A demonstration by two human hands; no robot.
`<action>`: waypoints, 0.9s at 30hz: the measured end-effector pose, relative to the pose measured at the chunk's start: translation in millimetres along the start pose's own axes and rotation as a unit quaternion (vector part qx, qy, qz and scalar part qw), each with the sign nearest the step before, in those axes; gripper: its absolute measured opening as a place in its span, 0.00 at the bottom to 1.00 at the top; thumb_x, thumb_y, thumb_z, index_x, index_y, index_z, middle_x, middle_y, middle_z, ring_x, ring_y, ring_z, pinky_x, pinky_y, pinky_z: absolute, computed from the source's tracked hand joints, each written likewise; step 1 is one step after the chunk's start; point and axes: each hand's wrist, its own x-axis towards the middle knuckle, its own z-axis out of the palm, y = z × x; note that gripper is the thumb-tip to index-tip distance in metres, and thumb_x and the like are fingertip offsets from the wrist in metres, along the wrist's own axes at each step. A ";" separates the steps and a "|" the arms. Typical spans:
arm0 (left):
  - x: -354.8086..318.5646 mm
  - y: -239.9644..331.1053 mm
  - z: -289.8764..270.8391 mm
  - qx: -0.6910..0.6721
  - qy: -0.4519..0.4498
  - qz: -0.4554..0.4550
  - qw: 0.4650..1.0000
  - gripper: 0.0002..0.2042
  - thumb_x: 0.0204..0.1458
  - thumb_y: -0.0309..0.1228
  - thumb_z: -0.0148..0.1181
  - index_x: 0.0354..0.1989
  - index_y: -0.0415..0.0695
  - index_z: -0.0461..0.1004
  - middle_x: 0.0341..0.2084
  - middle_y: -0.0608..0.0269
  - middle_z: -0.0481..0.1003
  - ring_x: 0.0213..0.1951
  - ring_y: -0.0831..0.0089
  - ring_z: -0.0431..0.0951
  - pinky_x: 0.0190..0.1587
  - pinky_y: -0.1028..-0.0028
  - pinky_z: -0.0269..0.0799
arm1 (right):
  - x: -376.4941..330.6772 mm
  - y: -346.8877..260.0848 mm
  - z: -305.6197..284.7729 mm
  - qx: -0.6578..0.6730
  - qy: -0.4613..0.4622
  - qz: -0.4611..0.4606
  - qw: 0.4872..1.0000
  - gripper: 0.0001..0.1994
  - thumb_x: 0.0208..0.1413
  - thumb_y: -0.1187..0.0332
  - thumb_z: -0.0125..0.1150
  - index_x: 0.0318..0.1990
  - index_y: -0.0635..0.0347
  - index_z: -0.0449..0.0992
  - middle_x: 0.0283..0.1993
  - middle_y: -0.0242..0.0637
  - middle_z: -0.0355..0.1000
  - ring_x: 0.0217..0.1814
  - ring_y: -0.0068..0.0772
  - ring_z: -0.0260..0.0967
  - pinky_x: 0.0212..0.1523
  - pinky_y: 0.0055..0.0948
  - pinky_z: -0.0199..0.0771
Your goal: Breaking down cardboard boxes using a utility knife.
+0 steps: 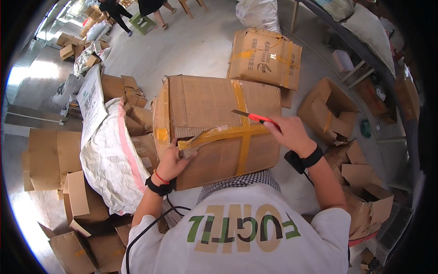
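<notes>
My left hand point(169, 160) pinches loose yellow tape point(219, 134) on the cardboard box point(214, 123) resting against my lap. My right hand point(289, 133) grips a red utility knife point(252, 117) over its top. The box seems stiff, bulky; best steadied by its edges.

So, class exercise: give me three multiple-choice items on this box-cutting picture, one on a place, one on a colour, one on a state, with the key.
1. Where does the white woven sack lie relative to the big cardboard box?
A. to its left
B. on top of it
C. inside it

2. What colour is the handle of the utility knife?
A. green
B. red
C. black

3. How is the yellow tape under the left hand?
A. flat and intact
C. absent
B. partly peeled up

Key: 1 A, the sack lies beside the box's left side. 2 B, the handle in the right hand is red. 3 B, the strip lifts near the thumb.
</notes>
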 end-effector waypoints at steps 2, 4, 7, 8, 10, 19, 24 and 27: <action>-4.6 10.1 10.2 0.000 0.060 0.078 0.995 0.16 0.44 0.33 0.64 0.15 0.33 0.69 0.10 0.44 0.64 0.24 0.44 0.69 0.58 0.57 0.56 | 4.8 -16.7 7.3 0.023 0.000 -0.009 1.000 0.11 0.53 0.58 0.53 0.36 0.54 0.75 0.22 0.38 0.70 0.23 0.44 0.68 0.23 0.36 0.67; -13.5 15.6 13.7 0.023 0.038 0.037 0.998 0.16 0.43 0.33 0.64 0.15 0.33 0.69 0.10 0.44 0.64 0.23 0.44 0.69 0.58 0.57 0.57 | 12.4 -41.6 24.1 0.050 -0.011 -0.132 0.990 0.11 0.55 0.59 0.51 0.33 0.56 0.73 0.22 0.39 0.70 0.23 0.44 0.68 0.23 0.36 0.67; -27.4 14.8 20.4 0.046 0.041 0.020 0.998 0.15 0.43 0.32 0.64 0.15 0.34 0.69 0.10 0.45 0.64 0.21 0.45 0.68 0.58 0.56 0.57 | 14.0 -52.6 31.1 0.020 -0.121 -0.174 0.977 0.11 0.56 0.59 0.50 0.30 0.56 0.70 0.22 0.39 0.69 0.23 0.42 0.69 0.24 0.35 0.67; -30.6 17.1 24.8 0.044 0.062 0.046 0.996 0.13 0.43 0.31 0.63 0.16 0.35 0.70 0.09 0.47 0.64 0.20 0.46 0.68 0.58 0.55 0.56 | 10.1 -46.9 31.2 0.021 -0.126 -0.174 0.976 0.11 0.56 0.59 0.50 0.30 0.56 0.70 0.22 0.39 0.69 0.23 0.42 0.69 0.24 0.35 0.67; -34.3 25.3 34.7 0.040 0.062 0.062 0.995 0.09 0.43 0.30 0.62 0.19 0.37 0.72 0.09 0.48 0.65 0.20 0.47 0.68 0.59 0.54 0.55 | -1.3 -30.8 29.6 -0.048 -0.131 -0.186 0.973 0.12 0.56 0.58 0.50 0.29 0.55 0.67 0.19 0.38 0.67 0.21 0.40 0.68 0.23 0.35 0.67; -38.5 30.8 50.6 -0.005 0.048 0.099 0.994 0.08 0.44 0.27 0.60 0.34 0.43 0.77 0.12 0.53 0.67 0.17 0.55 0.67 0.61 0.54 0.51 | -42.8 -6.1 40.5 -0.124 -0.092 -0.176 0.972 0.10 0.54 0.59 0.51 0.32 0.56 0.67 0.19 0.35 0.65 0.21 0.35 0.68 0.19 0.31 0.67; -35.6 46.6 51.9 0.065 -0.010 0.106 0.992 0.07 0.43 0.25 0.61 0.33 0.43 0.77 0.16 0.55 0.71 0.21 0.55 0.70 0.60 0.53 0.53 | -81.9 37.2 64.6 -0.152 -0.090 -0.116 0.977 0.10 0.54 0.59 0.52 0.35 0.55 0.67 0.21 0.35 0.66 0.22 0.35 0.67 0.21 0.31 0.68; -38.5 42.4 45.4 0.068 -0.037 0.095 0.992 0.09 0.42 0.25 0.61 0.35 0.43 0.77 0.21 0.55 0.74 0.27 0.54 0.73 0.60 0.53 0.52 | -91.0 36.7 65.6 -0.155 -0.057 -0.121 0.979 0.10 0.53 0.60 0.52 0.36 0.55 0.68 0.21 0.35 0.66 0.23 0.35 0.67 0.23 0.31 0.68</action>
